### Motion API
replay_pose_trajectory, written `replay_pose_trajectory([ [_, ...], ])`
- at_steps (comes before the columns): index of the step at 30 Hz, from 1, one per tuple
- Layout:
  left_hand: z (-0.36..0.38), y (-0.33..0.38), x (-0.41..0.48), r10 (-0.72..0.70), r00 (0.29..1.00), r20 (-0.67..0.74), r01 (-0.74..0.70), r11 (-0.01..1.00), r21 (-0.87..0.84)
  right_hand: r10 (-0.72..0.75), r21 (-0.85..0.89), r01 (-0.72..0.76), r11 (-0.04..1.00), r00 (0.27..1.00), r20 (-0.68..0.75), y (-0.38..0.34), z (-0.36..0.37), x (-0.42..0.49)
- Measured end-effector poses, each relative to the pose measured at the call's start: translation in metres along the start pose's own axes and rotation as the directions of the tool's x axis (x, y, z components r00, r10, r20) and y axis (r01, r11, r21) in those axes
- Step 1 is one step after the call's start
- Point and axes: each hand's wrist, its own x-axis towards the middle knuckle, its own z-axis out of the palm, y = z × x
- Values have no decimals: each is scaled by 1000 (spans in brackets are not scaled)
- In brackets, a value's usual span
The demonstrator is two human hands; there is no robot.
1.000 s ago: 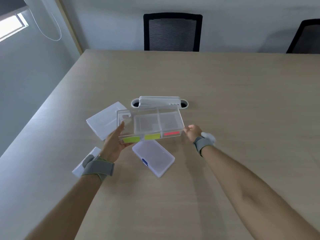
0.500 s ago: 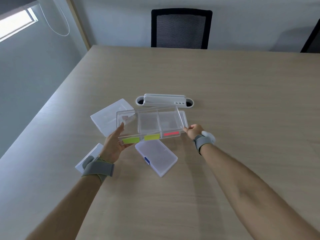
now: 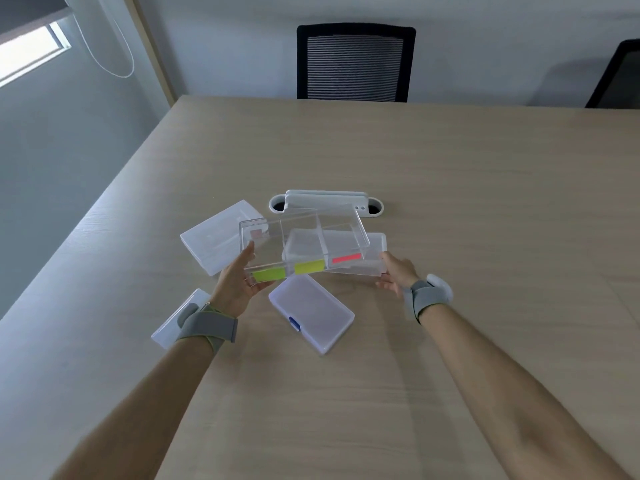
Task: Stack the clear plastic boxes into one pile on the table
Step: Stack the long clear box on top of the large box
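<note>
My left hand (image 3: 235,282) grips the left end of a clear compartment box (image 3: 304,233) with green, yellow and red labels and holds it tilted above the table (image 3: 467,202). Under its right part lies a flat clear box (image 3: 375,251). Beside that box's right end is my right hand (image 3: 398,275), fingers apart and at its edge, apart from the compartment box. A clear box with a blue latch (image 3: 311,313) lies nearer to me. Another flat clear box (image 3: 214,237) lies at the left. A small clear box (image 3: 173,323) is partly hidden under my left wrist.
A white cable outlet (image 3: 325,200) is set into the table just behind the boxes. A black mesh chair (image 3: 355,62) stands at the far edge, a second chair (image 3: 620,77) at the far right. The table's left edge runs close to the left boxes.
My right hand has come off the compartment box's right end and dropped to the flat box below. The left hand alone now holds the compartment box, slightly raised.
</note>
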Motion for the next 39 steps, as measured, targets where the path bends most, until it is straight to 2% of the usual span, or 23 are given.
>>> replay_pose_trajectory([
  [6,9,0,4,2,1000,21,-1,1000,-19,-70,115,77,990,996,-58,-6,-18,-24],
  [8,9,2,8,4,1000,28,-4,1000,-5,-150,82,164,983,976,-157,-9,-26,-28],
  [12,5,7,15,-15,998,66,13,1000,24,-289,-125,261,957,851,-439,-13,-42,-41],
  [14,5,9,18,-21,998,66,19,999,35,-343,-156,309,938,767,-542,-13,-50,-46],
  [17,14,9,26,-36,998,47,32,996,81,-329,-114,342,933,680,-655,-13,-60,-52],
  [21,28,11,37,-84,989,118,63,983,172,-215,45,363,931,643,-735,-12,-69,-55],
  [25,39,6,45,-113,981,159,76,972,222,-127,247,413,877,693,-710,-9,-76,-56],
  [29,44,-2,54,-139,980,142,101,964,246,-97,366,448,816,730,-676,-8,-72,-61],
  [39,43,-11,73,-150,986,76,124,955,268,-87,486,434,759,807,-585,1,-51,-66],
])
